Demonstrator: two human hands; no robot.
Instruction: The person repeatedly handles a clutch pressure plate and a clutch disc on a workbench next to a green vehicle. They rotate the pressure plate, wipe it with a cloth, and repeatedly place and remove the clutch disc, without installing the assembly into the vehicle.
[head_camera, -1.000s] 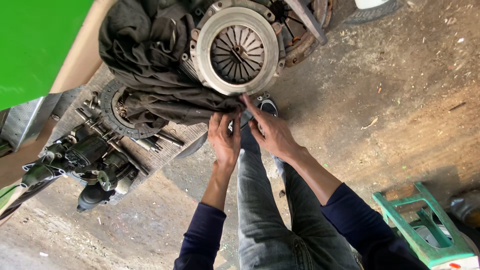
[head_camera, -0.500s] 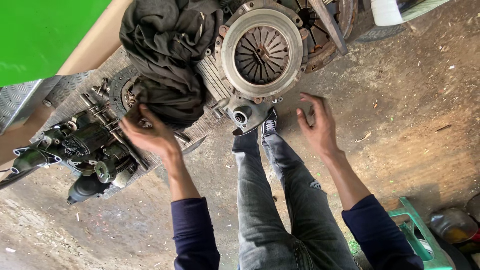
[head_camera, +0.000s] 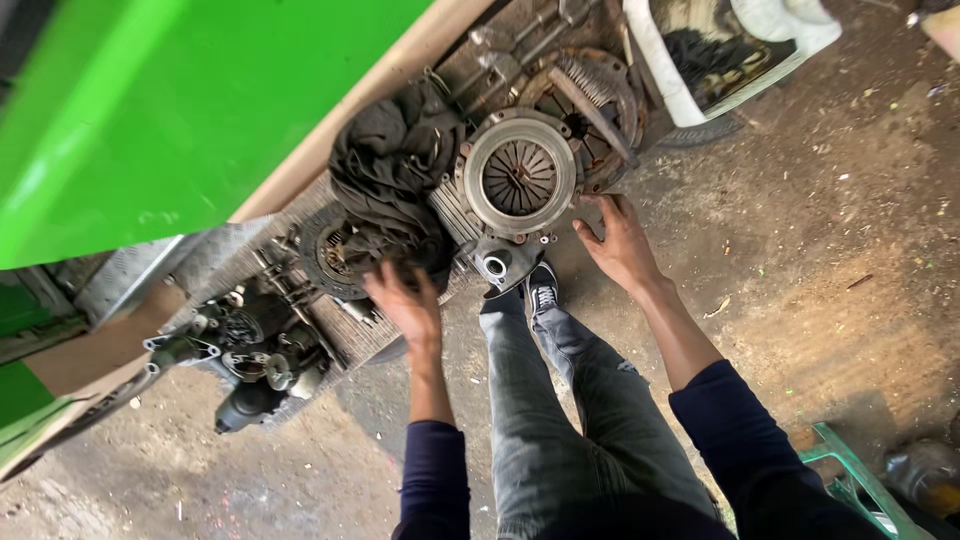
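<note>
The person's 2 legs in grey jeans (head_camera: 560, 420) fill the near middle, with 1 dark sneaker (head_camera: 541, 293) planted just below the parts. Dark blue sleeves run up either side. The left hand (head_camera: 405, 300) reaches out with fingers spread and slightly curled, its tips touching the lower fold of a dark grey rag (head_camera: 390, 185); it is blurred, and whether it grips the cloth cannot be told. The right hand (head_camera: 620, 240) is open, fingers splayed, holding nothing, with its fingertips just beside the lower right rim of the clutch pressure plate (head_camera: 520, 176). That round metal plate lies between the 2 hands, a little beyond them, the rag draped against its left side. Just left of the left hand sits a worn clutch disc (head_camera: 330, 255), and farther left a cluster of dark engine parts (head_camera: 240, 350). Beyond the right hand stands a white plastic tub (head_camera: 650, 50). A bright green panel (head_camera: 150, 110) lies farthest, beyond the left hand.
</note>
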